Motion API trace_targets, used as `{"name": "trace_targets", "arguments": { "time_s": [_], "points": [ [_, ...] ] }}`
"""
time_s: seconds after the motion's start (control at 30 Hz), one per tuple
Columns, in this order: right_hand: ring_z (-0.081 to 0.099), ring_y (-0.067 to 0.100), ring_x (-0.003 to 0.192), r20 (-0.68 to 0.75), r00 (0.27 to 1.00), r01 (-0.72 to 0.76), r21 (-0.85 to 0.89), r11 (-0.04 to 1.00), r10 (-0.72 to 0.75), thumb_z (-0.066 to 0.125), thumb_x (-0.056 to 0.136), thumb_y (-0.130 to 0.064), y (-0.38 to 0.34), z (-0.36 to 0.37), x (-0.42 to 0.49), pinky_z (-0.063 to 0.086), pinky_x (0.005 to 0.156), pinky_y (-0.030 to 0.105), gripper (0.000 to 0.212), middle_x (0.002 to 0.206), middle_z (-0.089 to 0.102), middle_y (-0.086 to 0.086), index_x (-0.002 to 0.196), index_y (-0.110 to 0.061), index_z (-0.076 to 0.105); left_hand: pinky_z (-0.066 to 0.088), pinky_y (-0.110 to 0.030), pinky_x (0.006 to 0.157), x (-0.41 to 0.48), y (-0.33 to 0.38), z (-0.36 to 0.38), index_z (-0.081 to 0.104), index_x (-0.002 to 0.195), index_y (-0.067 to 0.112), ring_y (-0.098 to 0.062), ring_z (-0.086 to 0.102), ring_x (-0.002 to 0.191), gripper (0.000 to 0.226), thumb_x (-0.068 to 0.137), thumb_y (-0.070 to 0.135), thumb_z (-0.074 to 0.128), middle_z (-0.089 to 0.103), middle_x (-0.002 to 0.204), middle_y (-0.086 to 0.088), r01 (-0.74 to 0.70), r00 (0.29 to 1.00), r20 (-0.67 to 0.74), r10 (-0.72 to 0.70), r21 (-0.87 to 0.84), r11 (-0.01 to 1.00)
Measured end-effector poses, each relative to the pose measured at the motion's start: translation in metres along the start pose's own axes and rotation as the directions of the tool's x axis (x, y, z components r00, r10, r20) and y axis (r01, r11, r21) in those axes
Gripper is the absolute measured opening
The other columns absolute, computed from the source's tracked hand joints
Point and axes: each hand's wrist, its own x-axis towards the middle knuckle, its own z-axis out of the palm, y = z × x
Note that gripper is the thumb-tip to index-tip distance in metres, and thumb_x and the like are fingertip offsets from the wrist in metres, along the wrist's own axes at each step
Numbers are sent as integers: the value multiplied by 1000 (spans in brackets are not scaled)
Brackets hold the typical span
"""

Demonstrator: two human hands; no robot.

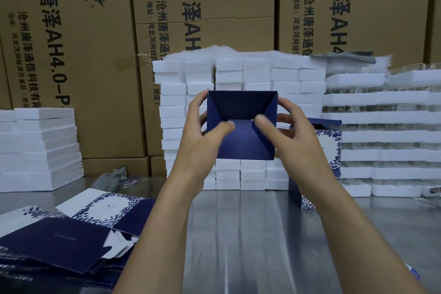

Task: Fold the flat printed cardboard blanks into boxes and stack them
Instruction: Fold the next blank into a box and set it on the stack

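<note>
A dark blue cardboard box [241, 112] is held up in the middle of the view, its open end facing me. My left hand [202, 131] grips its left side, thumb pressing inside on the bottom flap. My right hand [286, 131] grips the right side, thumb also inside on a flap. Flat printed blanks [59, 241], dark blue with white floral panels, lie fanned out on the steel table [238, 234] at lower left. A folded blue-and-white box [331, 148] stands behind my right wrist, partly hidden.
White foam blocks [238, 74] are stacked in a wall behind the box, with more stacks at the left [40, 148] and right [386, 136]. Large brown cartons [95, 55] with printed text fill the background. A grey cloth [112, 178] lies at the table's back.
</note>
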Motion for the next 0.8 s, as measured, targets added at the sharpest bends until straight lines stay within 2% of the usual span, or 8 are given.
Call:
{"name": "trace_targets", "arguments": {
  "time_s": [0.07,0.13,0.2,0.37,0.43,0.57,0.7,0.8],
  "points": [
    [70,2,111,10,996,-88,52,995,88,51,88,-81,-6,1,1,59,99,49,54,121,72,-22,127,-47,68,58,-35,85,-1,6,2,52,131,64,-6,72,108,40,99,43,63,73,121,18,52,998,-17,-52,-38,998],
    [70,0,110,20,991,-136,81,987,135,36,88,-88,-11,0,3,57,102,49,64,119,74,-24,119,-45,72,55,-43,99,-1,8,3,54,129,64,-11,67,119,27,103,57,54,70,124,23,84,995,-47,-88,-72,994],
    [68,3,116,2,986,-163,90,982,164,36,84,-92,-13,-3,4,53,107,52,68,122,73,-22,118,-45,71,49,-47,110,-1,9,2,56,128,61,-14,62,126,25,106,60,47,64,129,20,79,992,-87,-88,-98,992],
    [66,17,116,-21,985,-168,60,984,170,39,82,-93,-16,-4,5,49,110,58,70,121,70,-7,106,-33,66,45,-52,114,-4,13,7,58,130,52,-17,59,128,29,106,61,45,58,142,16,43,984,-165,-62,-118,992],
    [65,24,115,-29,985,-169,62,984,171,41,80,-94,-18,-4,5,47,112,59,71,119,69,-1,103,-31,65,45,-50,110,-6,15,8,58,131,51,-13,61,123,32,104,64,46,57,145,18,26,980,-192,-48,-117,993],
    [72,15,110,-31,982,-180,144,973,187,39,82,-91,-20,-6,6,52,109,50,72,105,76,-10,111,-32,69,49,-47,106,-7,20,7,58,133,52,-8,63,119,49,93,77,44,62,134,19,9,973,-229,-36,-118,993],
    [71,14,113,15,978,-207,188,960,208,33,89,-89,-22,-6,4,47,115,48,73,91,69,-8,117,-36,76,53,-45,104,-7,22,5,60,137,48,-9,64,123,66,87,83,38,68,128,13,12,974,-224,-42,-135,991],
    [73,9,111,37,976,-219,188,957,216,29,94,-86,-24,-4,3,44,116,47,71,98,78,-14,106,-39,81,59,-19,75,-8,23,5,69,133,35,4,71,102,75,87,83,35,77,111,21,13,981,-189,-40,-141,990]
  ]
}}
